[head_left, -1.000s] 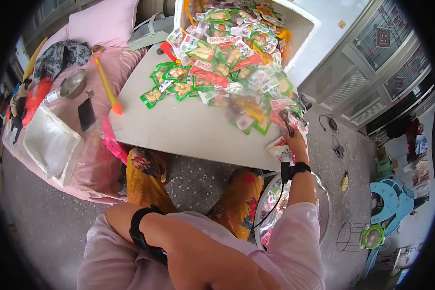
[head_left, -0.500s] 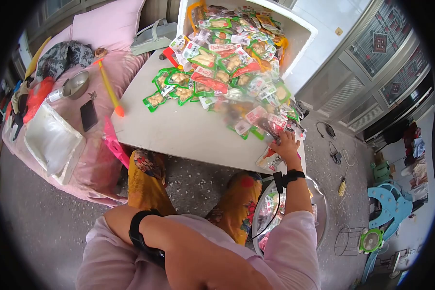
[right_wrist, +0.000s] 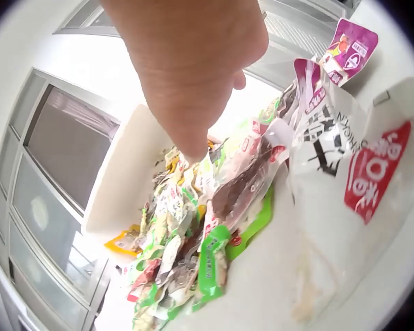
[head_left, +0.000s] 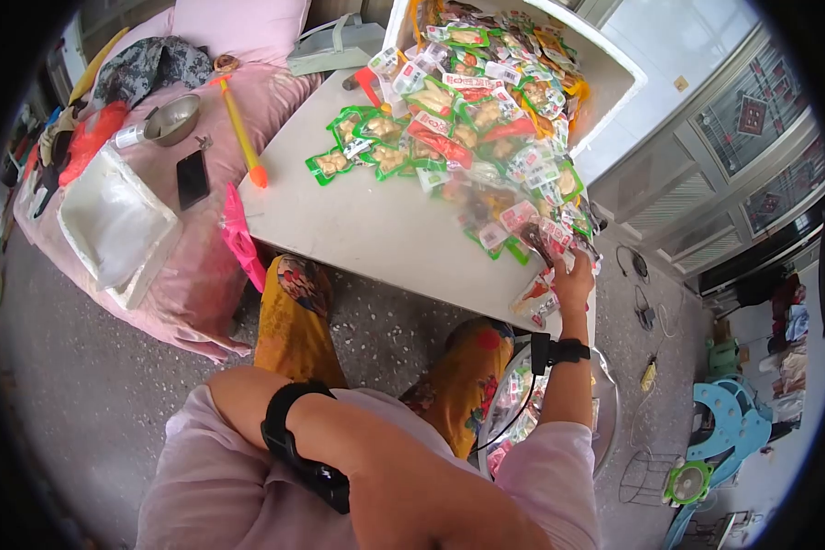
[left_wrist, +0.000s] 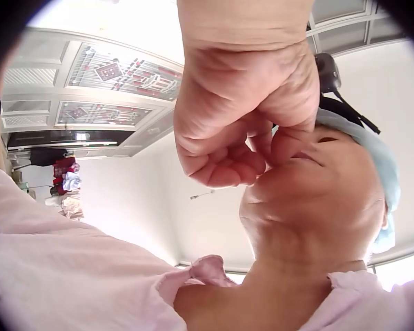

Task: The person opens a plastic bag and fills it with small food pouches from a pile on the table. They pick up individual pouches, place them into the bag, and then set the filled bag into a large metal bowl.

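My right hand (head_left: 573, 282) reaches over the table's right edge, its fingertips right at a clear packet with dark contents (head_left: 534, 240). In the right wrist view, the fingers lie mostly behind the hand, and I cannot tell whether they grip a packet. Just below that hand lies a white-and-red food packet (head_left: 536, 298), large in the right wrist view, its label (right_wrist: 379, 171) red. My left hand (left_wrist: 245, 114) is raised to the face, fingers curled and close by the mouth and chin, holding nothing visible. In the head view the left hand is hidden.
A heap of vacuum-packed food (head_left: 458, 128) spills from a white foam box (head_left: 614, 69) onto the table (head_left: 339, 220). A metal basin (head_left: 605, 412) with packets stands below right. On the pink bed lie a white foam tray (head_left: 119, 229), phone (head_left: 192, 179) and metal bowl (head_left: 172, 119).
My right hand has moved from the dark packet to just beside it; that packet now lies farther left. The head view has shifted, so the table appears farther right. The left arm stays bent.
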`<state>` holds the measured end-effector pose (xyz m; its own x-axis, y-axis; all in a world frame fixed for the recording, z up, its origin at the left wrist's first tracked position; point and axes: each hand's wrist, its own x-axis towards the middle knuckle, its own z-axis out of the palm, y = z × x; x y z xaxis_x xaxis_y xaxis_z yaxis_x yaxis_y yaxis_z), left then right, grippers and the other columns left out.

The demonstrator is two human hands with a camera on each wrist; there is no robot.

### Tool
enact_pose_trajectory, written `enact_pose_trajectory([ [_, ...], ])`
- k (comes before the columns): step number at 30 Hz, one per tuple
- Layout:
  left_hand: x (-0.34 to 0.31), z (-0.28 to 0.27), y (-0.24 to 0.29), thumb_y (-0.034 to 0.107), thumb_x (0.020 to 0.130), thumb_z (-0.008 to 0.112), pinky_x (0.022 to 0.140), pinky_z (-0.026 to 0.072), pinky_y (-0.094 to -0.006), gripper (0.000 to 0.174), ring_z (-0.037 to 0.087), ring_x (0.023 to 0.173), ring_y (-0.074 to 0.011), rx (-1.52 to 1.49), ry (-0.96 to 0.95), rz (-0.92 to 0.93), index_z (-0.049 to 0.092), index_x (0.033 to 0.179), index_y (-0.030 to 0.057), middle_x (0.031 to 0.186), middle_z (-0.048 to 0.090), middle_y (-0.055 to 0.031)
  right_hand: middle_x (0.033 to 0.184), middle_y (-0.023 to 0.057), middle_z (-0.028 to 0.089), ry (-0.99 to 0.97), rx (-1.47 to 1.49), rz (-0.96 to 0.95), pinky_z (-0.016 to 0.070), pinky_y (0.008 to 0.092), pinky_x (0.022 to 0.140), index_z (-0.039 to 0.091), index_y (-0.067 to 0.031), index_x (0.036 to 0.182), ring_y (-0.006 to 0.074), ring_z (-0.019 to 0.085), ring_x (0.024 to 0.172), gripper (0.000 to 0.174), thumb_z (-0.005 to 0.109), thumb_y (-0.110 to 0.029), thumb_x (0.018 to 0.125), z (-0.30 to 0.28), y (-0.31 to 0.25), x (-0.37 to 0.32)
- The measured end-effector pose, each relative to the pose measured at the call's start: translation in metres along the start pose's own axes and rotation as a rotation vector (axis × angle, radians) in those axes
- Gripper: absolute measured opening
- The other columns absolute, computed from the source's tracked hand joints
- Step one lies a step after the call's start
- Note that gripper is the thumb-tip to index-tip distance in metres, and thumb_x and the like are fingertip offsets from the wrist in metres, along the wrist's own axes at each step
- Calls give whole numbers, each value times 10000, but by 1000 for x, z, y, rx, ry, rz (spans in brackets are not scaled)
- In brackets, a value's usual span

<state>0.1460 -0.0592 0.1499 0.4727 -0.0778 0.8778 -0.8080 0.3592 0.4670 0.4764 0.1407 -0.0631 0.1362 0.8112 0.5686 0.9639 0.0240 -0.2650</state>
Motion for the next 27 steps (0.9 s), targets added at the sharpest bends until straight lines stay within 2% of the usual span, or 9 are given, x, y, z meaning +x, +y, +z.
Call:
enact_pose_trajectory([
  [1, 2, -2, 1, 48, 757, 491, 585, 385, -319, 77, 486, 663, -252, 8, -36, -11, 548, 792, 10, 703, 515, -101, 1008, 103, 534, 35, 31, -9, 383, 440, 767, 507, -59, 993, 279, 500, 949, 420, 613, -299, 665, 1, 2, 0],
  [4, 4, 1, -2, 51, 754, 483, 595, 392, -317, 88, 494, 669, -252, -14, -9, -61, 545, 794, 2, 704, 512, -108, 968, 140, 555, -47, -20, -21, 410, 359, 776, 517, -38, 989, 295, 524, 919, 391, 587, -290, 699, 1, 0, 3],
  [9, 5, 9, -19, 44, 732, 486, 606, 398, -316, 98, 500, 671, -253, -111, 24, 0, 540, 793, -10, 704, 510, -115, 1050, 102, 519, -368, -282, -66, 389, 464, 771, 442, -102, 1091, 266, 486, 999, 548, 622, -303, 614, 8, -39, 11],
  [12, 5, 14, -19, 37, 717, 489, 599, 395, -318, 74, 495, 658, -255, -154, 51, -26, 533, 756, -7, 687, 503, -112, 1048, 112, 520, -339, -390, -16, 378, 478, 776, 422, -106, 1101, 267, 497, 987, 553, 612, -301, 620, 25, -41, 11],
  [13, 5, 10, -14, 37, 714, 490, 596, 393, -318, 64, 493, 655, -256, -140, 15, -57, 530, 742, -5, 680, 499, -111, 1040, 125, 526, -291, -410, -19, 362, 479, 795, 414, -106, 1100, 269, 507, 973, 537, 608, -297, 637, 30, -37, 13],
  [15, 5, 1, -8, 38, 710, 491, 593, 390, -320, 51, 488, 648, -259, -96, -78, -40, 522, 718, -2, 670, 494, -108, 1025, 121, 537, -341, -406, -9, 355, 480, 802, 424, -104, 1092, 271, 512, 965, 506, 590, -279, 648, 27, -38, 16],
  [17, 7, -6, -10, 40, 709, 492, 593, 387, -321, 48, 485, 644, -262, -60, -148, 32, 517, 705, 0, 665, 491, -106, 980, 123, 564, -309, -419, -51, 353, 466, 806, 455, -100, 1072, 271, 530, 935, 456, 563, -236, 650, 13, -44, 16],
  [24, 5, 13, -11, 42, 714, 494, 595, 384, -324, 58, 483, 646, -268, -139, 24, -27, 527, 729, -3, 670, 494, -111, 800, 111, 573, -182, -409, -197, 425, 414, 676, 515, -82, 836, 283, 554, 776, 158, 509, -165, 702, 22, -11, 21],
  [27, 5, 13, -12, 39, 714, 495, 598, 386, -325, 66, 486, 656, -268, -99, -14, -32, 533, 747, -4, 686, 498, -114, 747, 114, 555, -89, -330, -202, 432, 411, 621, 502, -74, 783, 296, 543, 742, 81, 482, -128, 726, 16, -20, 20],
])
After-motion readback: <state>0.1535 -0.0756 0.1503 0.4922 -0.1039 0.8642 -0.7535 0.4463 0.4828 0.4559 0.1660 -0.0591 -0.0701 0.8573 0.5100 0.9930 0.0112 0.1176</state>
